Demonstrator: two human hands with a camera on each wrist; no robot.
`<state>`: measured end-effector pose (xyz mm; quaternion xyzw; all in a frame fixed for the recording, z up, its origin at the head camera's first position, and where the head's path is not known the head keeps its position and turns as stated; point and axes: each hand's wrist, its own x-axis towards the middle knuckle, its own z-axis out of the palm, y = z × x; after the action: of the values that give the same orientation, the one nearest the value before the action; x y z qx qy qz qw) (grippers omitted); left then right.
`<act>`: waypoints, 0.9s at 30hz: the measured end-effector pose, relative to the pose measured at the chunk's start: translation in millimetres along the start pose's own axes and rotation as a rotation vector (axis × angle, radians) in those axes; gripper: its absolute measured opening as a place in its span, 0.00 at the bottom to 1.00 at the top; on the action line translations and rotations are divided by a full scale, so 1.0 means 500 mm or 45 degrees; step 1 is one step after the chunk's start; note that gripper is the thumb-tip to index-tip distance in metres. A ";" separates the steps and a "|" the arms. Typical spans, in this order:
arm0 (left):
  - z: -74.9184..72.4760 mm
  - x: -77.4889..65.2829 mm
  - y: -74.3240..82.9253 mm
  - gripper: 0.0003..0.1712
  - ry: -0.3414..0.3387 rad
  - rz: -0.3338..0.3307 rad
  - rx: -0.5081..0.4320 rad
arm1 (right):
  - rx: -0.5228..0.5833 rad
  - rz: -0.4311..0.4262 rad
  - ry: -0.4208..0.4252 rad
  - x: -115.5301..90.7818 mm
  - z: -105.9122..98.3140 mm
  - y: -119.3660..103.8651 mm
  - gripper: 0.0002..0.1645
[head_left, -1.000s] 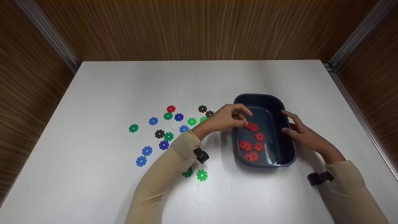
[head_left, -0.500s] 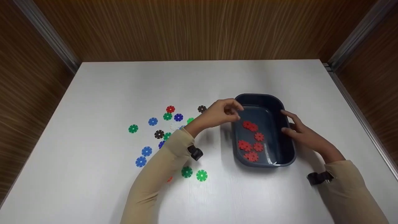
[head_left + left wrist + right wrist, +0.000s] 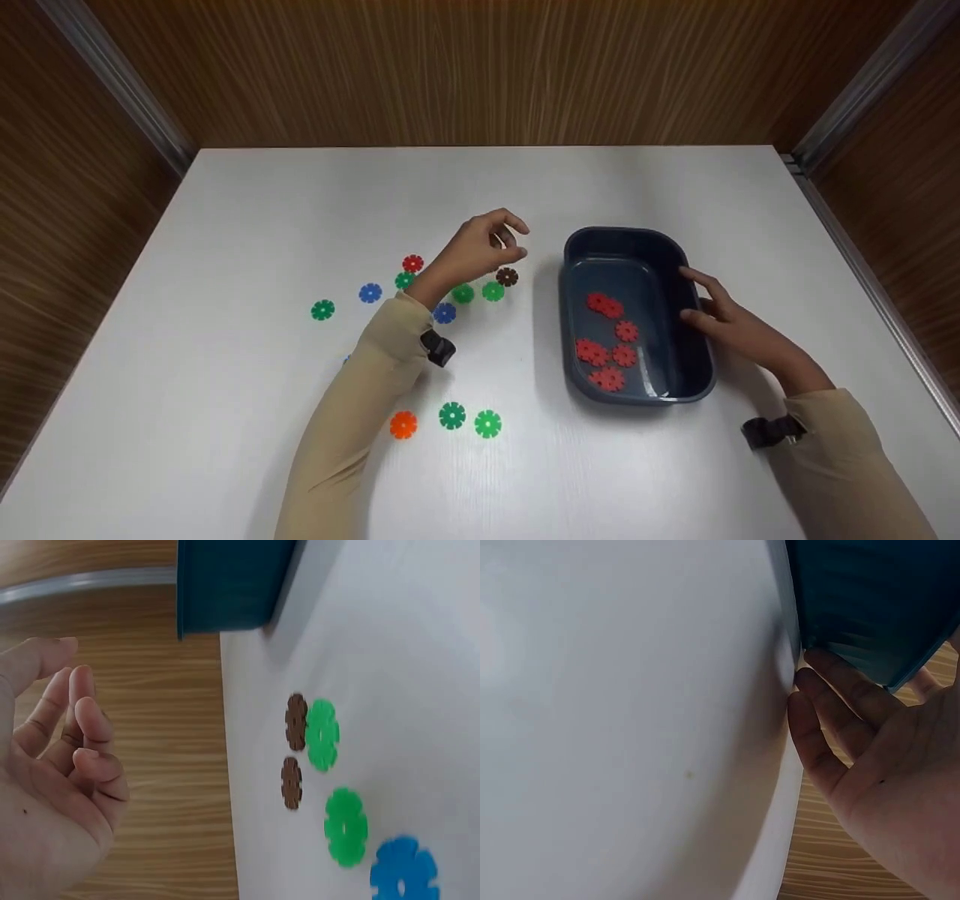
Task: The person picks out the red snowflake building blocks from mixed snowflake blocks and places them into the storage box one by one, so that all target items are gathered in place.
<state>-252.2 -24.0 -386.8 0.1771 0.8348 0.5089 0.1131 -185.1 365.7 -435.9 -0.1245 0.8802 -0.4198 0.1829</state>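
My left hand point(image 3: 480, 244) hovers above the white table with its fingers loosely bent and nothing between them, as the left wrist view point(image 3: 64, 765) also shows. Below and around it lie flat notched plastic discs: a brown disc point(image 3: 507, 277), a light green disc point(image 3: 493, 291), a blue disc point(image 3: 445, 313) and a red disc point(image 3: 412, 263). To the right stands a dark blue plastic bin point(image 3: 637, 397) with several red discs point(image 3: 611, 378) on its floor. My right hand point(image 3: 739, 322) holds the bin's right wall, thumb and a finger over the rim, other fingers against the outside point(image 3: 840, 701).
Nearer the front lie an orange disc point(image 3: 403, 424), a dark green disc point(image 3: 451, 415) and another light green disc point(image 3: 487, 424). A green disc point(image 3: 322, 310) sits farthest left. My left forearm hides some discs. Wood-grain panels point(image 3: 480, 75) wall in the table.
My left hand has let go of the red discs over the bin and moved left and away from it, over the loose discs. The right hand has stayed on the bin.
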 end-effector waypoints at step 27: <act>-0.122 -0.015 -0.100 0.23 0.245 -0.320 0.275 | 0.022 0.000 -0.013 -0.006 -0.004 0.001 0.41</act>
<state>-276.9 -97.4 -403.4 0.0328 0.9071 0.4128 0.0757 -183.3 368.5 -434.3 -0.1249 0.8757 -0.4266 0.1886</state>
